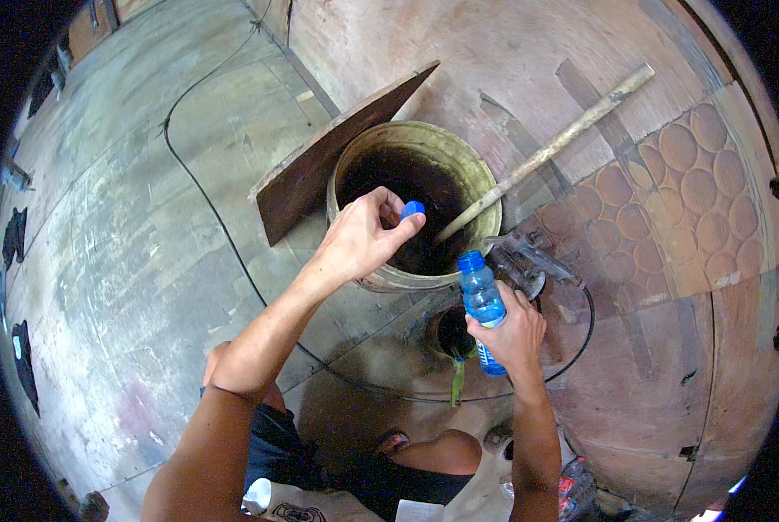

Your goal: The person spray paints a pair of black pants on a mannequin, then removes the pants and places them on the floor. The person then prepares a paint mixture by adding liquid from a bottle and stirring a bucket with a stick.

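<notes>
Over the near side of a large bucket (344, 174), my left hand (368, 233) pinches a blue bottle cap (413, 209) between thumb and fingers. My right hand (513, 331) grips a blue plastic bottle (481, 291), held upright with a slight tilt just outside the bucket's near right rim. The bottle's mouth is uncapped. Dark residue coats the bucket's inside, and what lies at its bottom is hard to make out. A long pale stick (572, 130) leans out of it to the upper right.
A dark wooden board (320, 157) leans against the bucket's left side. Near my right hand stand a corded power tool (529, 261) and a small dark pot (452, 331) with a green-handled tool (457, 383). A black cable (224, 226) crosses the floor. Bottles (572, 487) lie at lower right.
</notes>
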A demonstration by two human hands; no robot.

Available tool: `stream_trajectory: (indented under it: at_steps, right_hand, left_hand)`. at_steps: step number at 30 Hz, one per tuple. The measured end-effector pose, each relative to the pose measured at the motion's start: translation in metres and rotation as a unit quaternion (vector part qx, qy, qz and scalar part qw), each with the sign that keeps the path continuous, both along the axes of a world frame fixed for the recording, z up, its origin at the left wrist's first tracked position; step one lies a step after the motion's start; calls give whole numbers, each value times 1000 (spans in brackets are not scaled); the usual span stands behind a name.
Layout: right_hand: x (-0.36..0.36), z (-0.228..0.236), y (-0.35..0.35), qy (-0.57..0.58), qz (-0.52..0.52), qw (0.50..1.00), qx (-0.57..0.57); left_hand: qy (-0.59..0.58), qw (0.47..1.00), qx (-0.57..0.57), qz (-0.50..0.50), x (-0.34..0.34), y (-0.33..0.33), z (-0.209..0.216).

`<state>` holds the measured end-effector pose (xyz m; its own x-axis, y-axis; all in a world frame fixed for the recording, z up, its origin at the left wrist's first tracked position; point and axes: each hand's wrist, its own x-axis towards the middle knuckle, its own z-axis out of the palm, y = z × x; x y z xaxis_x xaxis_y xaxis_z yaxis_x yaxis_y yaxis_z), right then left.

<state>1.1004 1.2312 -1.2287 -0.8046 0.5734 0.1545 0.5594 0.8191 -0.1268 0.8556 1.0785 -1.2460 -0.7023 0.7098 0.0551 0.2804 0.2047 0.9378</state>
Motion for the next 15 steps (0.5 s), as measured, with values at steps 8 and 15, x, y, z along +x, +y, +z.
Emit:
stream_trajectory:
  at_steps: [8, 15]
  right_hand:
    - [-2, 6, 2, -13, 4, 1000, -4]
    - [-5, 14, 3, -42, 12, 999, 7]
  left_hand:
    - [-27, 999, -22, 3, -4, -3, 4]
    - [-2, 1000, -9, 3, -3, -3, 6]
